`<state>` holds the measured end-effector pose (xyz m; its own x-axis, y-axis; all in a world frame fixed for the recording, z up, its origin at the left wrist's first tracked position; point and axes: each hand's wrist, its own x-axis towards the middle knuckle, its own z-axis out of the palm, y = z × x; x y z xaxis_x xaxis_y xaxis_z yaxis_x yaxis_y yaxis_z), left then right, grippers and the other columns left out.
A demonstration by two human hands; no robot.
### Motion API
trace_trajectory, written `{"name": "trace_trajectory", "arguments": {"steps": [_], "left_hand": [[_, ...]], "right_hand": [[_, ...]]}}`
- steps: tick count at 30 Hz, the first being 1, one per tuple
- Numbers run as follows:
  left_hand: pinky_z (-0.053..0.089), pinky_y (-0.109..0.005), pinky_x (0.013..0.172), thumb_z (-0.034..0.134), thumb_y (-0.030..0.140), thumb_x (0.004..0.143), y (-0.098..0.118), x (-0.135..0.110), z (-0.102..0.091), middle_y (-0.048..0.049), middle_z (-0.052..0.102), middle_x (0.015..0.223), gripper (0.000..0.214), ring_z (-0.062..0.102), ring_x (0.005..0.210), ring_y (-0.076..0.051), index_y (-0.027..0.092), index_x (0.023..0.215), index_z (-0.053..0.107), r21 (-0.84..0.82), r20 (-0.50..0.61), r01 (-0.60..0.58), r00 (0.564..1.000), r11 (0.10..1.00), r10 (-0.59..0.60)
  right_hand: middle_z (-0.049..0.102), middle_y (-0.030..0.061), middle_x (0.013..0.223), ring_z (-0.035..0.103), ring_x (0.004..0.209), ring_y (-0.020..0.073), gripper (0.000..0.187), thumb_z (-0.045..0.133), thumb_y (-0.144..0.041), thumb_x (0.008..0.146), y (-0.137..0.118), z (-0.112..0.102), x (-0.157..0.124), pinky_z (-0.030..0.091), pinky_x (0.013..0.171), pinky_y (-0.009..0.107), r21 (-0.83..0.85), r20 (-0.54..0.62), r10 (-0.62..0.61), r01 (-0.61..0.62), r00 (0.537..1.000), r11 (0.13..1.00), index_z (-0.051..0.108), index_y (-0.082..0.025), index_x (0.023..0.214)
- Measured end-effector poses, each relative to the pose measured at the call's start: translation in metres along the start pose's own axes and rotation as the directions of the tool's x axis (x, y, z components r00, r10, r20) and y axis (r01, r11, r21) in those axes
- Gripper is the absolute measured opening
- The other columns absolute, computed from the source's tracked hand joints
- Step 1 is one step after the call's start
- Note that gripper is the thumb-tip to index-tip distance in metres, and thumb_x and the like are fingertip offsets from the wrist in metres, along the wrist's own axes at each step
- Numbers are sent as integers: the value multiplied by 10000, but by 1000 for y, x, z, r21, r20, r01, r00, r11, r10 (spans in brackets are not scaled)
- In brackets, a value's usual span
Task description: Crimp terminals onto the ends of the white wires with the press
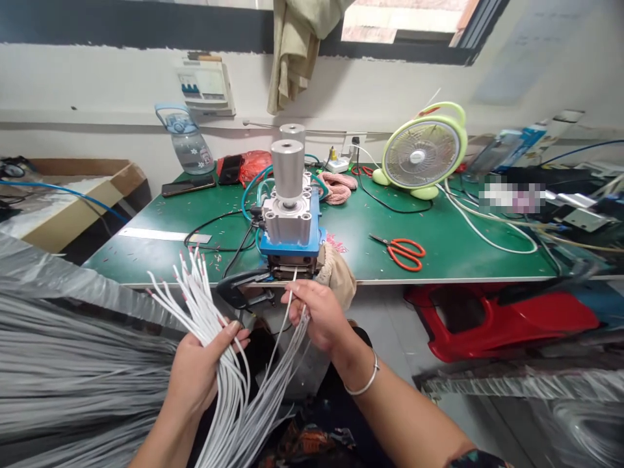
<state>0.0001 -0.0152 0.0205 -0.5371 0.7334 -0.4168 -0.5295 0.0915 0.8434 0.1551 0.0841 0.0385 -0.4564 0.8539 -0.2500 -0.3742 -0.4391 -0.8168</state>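
My left hand point(205, 357) is closed around a thick bundle of white cables point(227, 383), whose reddish tips fan out above the fist. In front of the pneumatic press point(290, 224), my right hand point(316, 315) pinches a single white cable point(291, 294) between thumb and forefinger. That cable's upper end reaches the slot at the base of the press; how deep it goes in is hidden. More white cables point(283, 377) hang from the curled fingers of the same hand. The press has a silver cylinder over a blue body and stands at the table's front edge.
Orange-handled scissors point(402, 252) and a green fan point(422, 153) are on the green table point(351, 224) to the right. A ruler point(163, 235), phones and a water bottle point(189, 143) lie or stand left. A cloth bag point(337, 279) hangs beside the press; long grey cables point(78, 377) fill the lower left.
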Motion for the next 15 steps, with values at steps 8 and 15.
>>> {"name": "trace_trajectory", "arguments": {"steps": [8,15], "left_hand": [[567,-300,643,797,169,514,3,2,-1,-5,685,682,312,670,646,-176,142,761,609,-49,19,55,998,997,-54],[503,-210,515,800,183,511,-12,0,-3,40,630,562,325,605,500,-109,149,758,591,33,71,147,986,989,-149]], "right_hand": [[606,9,645,414,389,33,222,665,-348,682,1,-5,10,294,366,179,3,4,-73,73,997,997,624,-133,720],[499,-19,425,417,393,76,280,581,-395,774,5,-16,-4,314,427,222,-386,136,-130,173,982,906,653,-148,664]]}}
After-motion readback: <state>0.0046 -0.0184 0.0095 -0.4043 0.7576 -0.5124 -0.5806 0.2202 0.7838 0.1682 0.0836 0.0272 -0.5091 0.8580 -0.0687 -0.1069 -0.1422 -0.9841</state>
